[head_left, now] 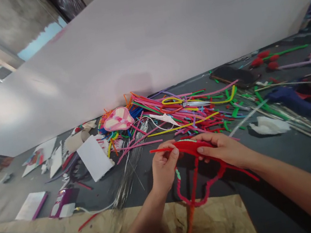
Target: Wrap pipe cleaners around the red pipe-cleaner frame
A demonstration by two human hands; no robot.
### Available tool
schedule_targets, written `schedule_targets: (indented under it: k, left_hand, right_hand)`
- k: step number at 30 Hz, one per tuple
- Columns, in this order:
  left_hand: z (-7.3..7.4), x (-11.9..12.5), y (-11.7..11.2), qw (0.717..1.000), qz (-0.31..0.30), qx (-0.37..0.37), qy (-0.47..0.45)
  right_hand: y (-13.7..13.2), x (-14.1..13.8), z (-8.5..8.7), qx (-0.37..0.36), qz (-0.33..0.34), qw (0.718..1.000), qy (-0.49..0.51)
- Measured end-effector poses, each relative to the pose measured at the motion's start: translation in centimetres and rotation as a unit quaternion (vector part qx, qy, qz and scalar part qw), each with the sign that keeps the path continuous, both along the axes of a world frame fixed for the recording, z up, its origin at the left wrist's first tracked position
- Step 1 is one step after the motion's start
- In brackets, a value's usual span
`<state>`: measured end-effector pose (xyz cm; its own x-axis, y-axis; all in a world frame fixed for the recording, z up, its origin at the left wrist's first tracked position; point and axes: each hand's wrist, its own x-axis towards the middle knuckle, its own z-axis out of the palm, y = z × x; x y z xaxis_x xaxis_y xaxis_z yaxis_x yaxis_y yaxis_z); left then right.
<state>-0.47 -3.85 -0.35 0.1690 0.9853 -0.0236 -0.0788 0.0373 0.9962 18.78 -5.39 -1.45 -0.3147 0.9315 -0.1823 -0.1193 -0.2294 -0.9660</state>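
Observation:
A red pipe-cleaner piece (188, 147) is held up between both hands over the dark table. My left hand (163, 168) pinches its left end, where a straight red tip sticks out. My right hand (224, 148) grips the right side, thumb on top, with another red end trailing past the wrist. Below hangs a bumpy pink loop (199, 204) with a mint-green bit on its left. An orange-red stem (194, 183) runs from the red part down toward my body. Fingers hide part of the piece.
A heap of coloured pipe cleaners (170, 116) lies behind the hands, with yellow-handled scissors (196, 103) on it. Thin metal wires (131, 171), a white card (93, 157) and a pink-and-white heart shape (118, 119) are leftward. A blue glue gun (294, 100) and crumpled tissue (269, 125) lie right.

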Motion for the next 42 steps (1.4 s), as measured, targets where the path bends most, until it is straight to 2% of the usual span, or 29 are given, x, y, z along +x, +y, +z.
schedule_targets:
  k: [9, 13, 17, 19, 22, 26, 29, 31, 34, 39, 42]
  left_hand:
    - [0.3, -0.8, 0.5, 0.999, 0.026, -0.012, 0.039]
    - [0.4, -0.8, 0.6, 0.999, 0.029, -0.036, 0.027]
    - [0.4, -0.7, 0.6, 0.997, 0.032, -0.073, 0.015]
    - [0.4, -0.6, 0.5, 0.997, 0.029, -0.071, 0.021]
    - [0.4, -0.4, 0.1, 0.998, 0.013, -0.061, 0.033]
    - [0.3, -0.1, -0.3, 0.997, -0.013, -0.061, 0.033]
    - [0.2, -0.1, -0.4, 0.997, -0.018, -0.058, 0.042]
    - [0.2, -0.1, -0.4, 0.997, -0.021, -0.056, 0.049]
    - [0.2, -0.1, -0.3, 0.997, -0.022, -0.062, 0.047]
    - [0.2, -0.2, -0.1, 0.997, -0.016, -0.067, 0.043]
    - [0.3, -0.2, 0.0, 0.997, -0.014, -0.067, 0.043]
  right_hand:
    - [0.1, 0.1, 0.5, 0.017, -0.020, 0.998, -0.053]
    - [0.0, -0.1, 0.8, 0.027, -0.017, 0.997, -0.075]
    - [-0.1, 0.0, 0.5, 0.080, -0.030, 0.985, -0.149]
    - [-0.2, 0.1, 0.3, 0.140, -0.046, 0.964, -0.223]
    - [-0.4, 0.2, 0.1, 0.229, -0.061, 0.917, -0.321]
    - [-0.6, 0.1, 0.0, 0.324, -0.063, 0.859, -0.391]
    - [-0.8, -0.1, -0.2, 0.369, -0.072, 0.825, -0.422]
    - [-0.8, -0.2, -0.3, 0.375, -0.078, 0.814, -0.437]
    - [-0.8, -0.3, -0.1, 0.358, -0.077, 0.821, -0.438]
    - [-0.7, -0.2, 0.4, 0.321, -0.064, 0.866, -0.379]
    - [-0.6, 0.0, 0.5, 0.321, -0.044, 0.881, -0.345]
